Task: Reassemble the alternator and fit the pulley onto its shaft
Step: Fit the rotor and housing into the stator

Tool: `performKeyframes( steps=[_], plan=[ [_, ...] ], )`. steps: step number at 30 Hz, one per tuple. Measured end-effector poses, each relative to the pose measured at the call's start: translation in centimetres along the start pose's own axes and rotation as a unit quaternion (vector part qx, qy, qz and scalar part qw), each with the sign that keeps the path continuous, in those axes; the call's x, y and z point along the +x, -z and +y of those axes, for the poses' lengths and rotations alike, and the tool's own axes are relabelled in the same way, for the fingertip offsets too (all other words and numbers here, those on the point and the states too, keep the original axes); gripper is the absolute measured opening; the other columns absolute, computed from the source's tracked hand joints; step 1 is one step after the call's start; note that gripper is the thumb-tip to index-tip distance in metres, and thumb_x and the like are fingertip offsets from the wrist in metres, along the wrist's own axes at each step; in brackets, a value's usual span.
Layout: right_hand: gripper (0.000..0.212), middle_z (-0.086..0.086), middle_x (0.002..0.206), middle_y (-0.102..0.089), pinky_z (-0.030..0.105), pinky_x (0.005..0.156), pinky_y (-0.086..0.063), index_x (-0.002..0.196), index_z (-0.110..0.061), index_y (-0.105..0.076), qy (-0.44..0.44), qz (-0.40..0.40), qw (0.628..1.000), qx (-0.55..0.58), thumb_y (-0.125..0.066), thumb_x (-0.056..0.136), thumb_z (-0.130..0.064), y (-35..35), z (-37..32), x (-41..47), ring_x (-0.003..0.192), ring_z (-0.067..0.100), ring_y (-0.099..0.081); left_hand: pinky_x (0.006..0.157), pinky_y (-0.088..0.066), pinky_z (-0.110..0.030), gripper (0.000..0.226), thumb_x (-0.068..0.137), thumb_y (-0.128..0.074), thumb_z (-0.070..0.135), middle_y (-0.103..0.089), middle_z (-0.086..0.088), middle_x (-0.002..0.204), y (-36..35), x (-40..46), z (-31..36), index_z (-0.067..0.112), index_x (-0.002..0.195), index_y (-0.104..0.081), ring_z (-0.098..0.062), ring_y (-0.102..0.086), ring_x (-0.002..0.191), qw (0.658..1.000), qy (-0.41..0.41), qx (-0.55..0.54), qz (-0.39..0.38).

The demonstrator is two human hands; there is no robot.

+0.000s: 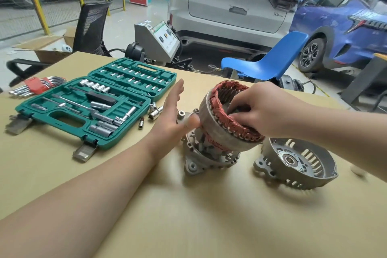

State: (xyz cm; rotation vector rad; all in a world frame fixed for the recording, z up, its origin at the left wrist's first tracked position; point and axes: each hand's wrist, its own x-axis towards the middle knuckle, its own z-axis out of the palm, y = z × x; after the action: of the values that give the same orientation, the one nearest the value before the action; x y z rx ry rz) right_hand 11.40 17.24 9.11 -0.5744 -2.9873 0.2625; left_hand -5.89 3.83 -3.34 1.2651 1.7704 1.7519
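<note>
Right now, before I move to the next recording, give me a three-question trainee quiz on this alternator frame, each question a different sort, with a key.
1. True or false: the stator ring with copper windings sits level and fully seated on the housing half below it.
2. Which hand grips the stator ring? A) left hand B) right hand C) neither
3. Fill in: the other housing half lies on the table to the ___ of the stator, bowl side up.

Key: 1 false, it is tilted. 2 B; the left is flat with straight fingers beside the ring. 3 right.
</note>
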Motion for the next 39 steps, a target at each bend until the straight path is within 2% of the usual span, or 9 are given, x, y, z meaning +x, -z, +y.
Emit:
performKeyframes(
  steps=[2, 5, 10, 16, 21, 25, 30, 33, 39],
  plan=[
    [0.013, -0.019, 0.08, -0.073, 0.023, 0.063, -0.053, 0.092, -0.034, -0.083, -0.074, 0.019, 0.996, 0.057, -0.071, 0.095, -0.031, -0.1, 0.8, 0.4, 0.08, 0.008, -0.069, 0.13, -0.023, -0.048, 0.169, 0.02, -0.053, 0.114, -0.037, 0.007, 0.169, 0.4, 1.0, 0.0, 0.035, 0.167, -0.027, -0.012, -0.033, 0.156, 0.994, 0.082, -0.057, 0.033],
    [0.023, -0.016, 0.077, -0.075, 0.023, 0.059, -0.057, 0.09, -0.033, -0.085, -0.156, 0.036, 0.98, 0.118, -0.066, 0.096, -0.02, -0.4, 1.5, 1.0, 0.077, 0.011, -0.072, 0.118, -0.037, -0.034, 0.118, 0.066, -0.064, 0.088, -0.041, 0.013, 0.163, -0.3, -0.3, -1.2, 0.036, 0.166, -0.029, -0.006, -0.041, 0.147, 0.997, 0.069, 0.007, -0.026],
    [0.026, -0.009, 0.084, -0.077, 0.031, 0.07, -0.063, 0.09, -0.031, -0.085, -0.182, 0.041, 0.974, 0.131, -0.064, 0.095, -0.016, -0.4, 1.1, 1.4, 0.082, 0.018, -0.073, 0.094, -0.032, 0.004, 0.13, 0.052, -0.084, 0.077, -0.032, 0.021, 0.158, 0.0, -0.3, -2.2, 0.037, 0.164, -0.031, 0.03, -0.039, 0.122, 0.989, 0.036, 0.089, -0.113],
    [0.015, -0.028, 0.069, -0.069, 0.015, 0.062, -0.049, 0.087, -0.034, -0.082, -0.066, 0.012, 0.996, 0.067, -0.071, 0.095, -0.029, -0.3, 1.1, 0.1, 0.071, -0.004, -0.066, 0.111, -0.04, -0.013, 0.141, 0.04, -0.092, 0.072, -0.044, 0.015, 0.144, 1.3, 0.2, -2.2, 0.026, 0.163, -0.04, 0.002, -0.048, 0.132, 0.972, 0.019, 0.17, -0.16],
    [0.015, -0.021, 0.087, -0.071, 0.037, 0.088, -0.053, 0.108, -0.031, -0.08, 0.164, -0.044, 0.981, -0.092, -0.072, 0.096, -0.032, 0.9, 0.4, -0.7, 0.086, 0.009, -0.065, 0.126, -0.027, -0.023, 0.141, 0.04, -0.095, 0.064, -0.032, 0.009, 0.159, 2.4, 0.6, -2.2, 0.029, 0.164, -0.037, -0.005, -0.035, 0.149, 0.956, 0.006, 0.17, -0.237],
    [0.016, -0.011, 0.093, -0.072, 0.044, 0.116, -0.032, 0.113, -0.032, -0.077, 0.268, -0.074, 0.935, -0.22, -0.067, 0.1, -0.034, 2.1, -0.1, -0.3, 0.103, 0.019, -0.063, 0.132, -0.014, -0.027, 0.15, 0.04, -0.103, 0.058, -0.015, 0.014, 0.165, 2.6, 0.5, -2.9, 0.039, 0.167, -0.025, -0.006, -0.015, 0.159, 0.942, -0.015, 0.201, -0.268],
    [0.051, -0.008, 0.081, -0.071, 0.043, 0.119, -0.028, 0.104, -0.037, -0.073, 0.175, -0.017, 0.932, -0.317, -0.032, 0.096, -0.066, 2.5, -1.9, -1.3, 0.095, 0.021, -0.064, 0.129, -0.025, -0.027, 0.151, 0.037, -0.1, 0.07, -0.026, 0.026, 0.147, 2.4, 0.5, -3.7, 0.038, 0.165, -0.027, -0.001, -0.03, 0.147, 0.945, -0.02, 0.215, -0.245],
    [0.074, -0.009, 0.061, -0.054, 0.036, 0.101, -0.039, 0.089, -0.028, -0.069, 0.082, -0.015, 0.932, -0.352, -0.01, 0.09, -0.073, 1.6, -2.8, -1.7, 0.078, 0.025, -0.059, 0.115, -0.029, -0.005, 0.143, 0.038, -0.102, 0.068, -0.032, 0.028, 0.138, 2.3, 0.5, -4.1, 0.041, 0.16, -0.034, 0.018, -0.036, 0.134, 0.951, -0.035, 0.199, -0.236],
    [0.058, -0.006, 0.065, -0.058, 0.038, 0.107, -0.035, 0.091, -0.024, -0.064, 0.094, -0.019, 0.948, -0.305, -0.019, 0.091, -0.061, 0.2, -1.9, -1.4, 0.075, 0.027, -0.06, 0.104, -0.028, 0.005, 0.128, 0.043, -0.106, 0.058, -0.033, 0.033, 0.132, 2.2, 0.6, -4.2, 0.046, 0.153, -0.04, 0.023, -0.035, 0.129, 0.954, -0.056, 0.183, -0.229]
  ],
)
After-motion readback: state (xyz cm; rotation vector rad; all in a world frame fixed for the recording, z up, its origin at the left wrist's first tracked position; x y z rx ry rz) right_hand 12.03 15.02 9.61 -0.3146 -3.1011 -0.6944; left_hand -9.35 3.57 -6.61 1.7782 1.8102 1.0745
